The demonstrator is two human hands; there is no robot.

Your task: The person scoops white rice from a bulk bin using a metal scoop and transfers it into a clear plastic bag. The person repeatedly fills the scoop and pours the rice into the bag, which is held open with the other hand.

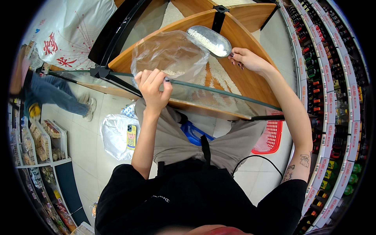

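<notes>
My left hand [154, 88] grips the near rim of a clear plastic bag [160, 48], right by the glass front edge [223, 92] of a wooden bin. A little white rice [173, 72] lies in the bag. A clear scoop [218, 35] holds more rice, and my right hand [246, 60] has its handle end between thumb and fingers. The scoop is tilted, its mouth over the bag's far right rim. Below, loose rice grains [218, 76] are spread thinly over the bin's wooden floor, partly hidden by the bag.
Wooden dividers [249, 35] rise beyond the bag. A large white sack [70, 35] stands at upper left. A phone [131, 137] rests on white plastic [113, 135] on the floor. A red basket [274, 133] sits at right, near bottle shelves [335, 97]. A person [55, 88] walks at left.
</notes>
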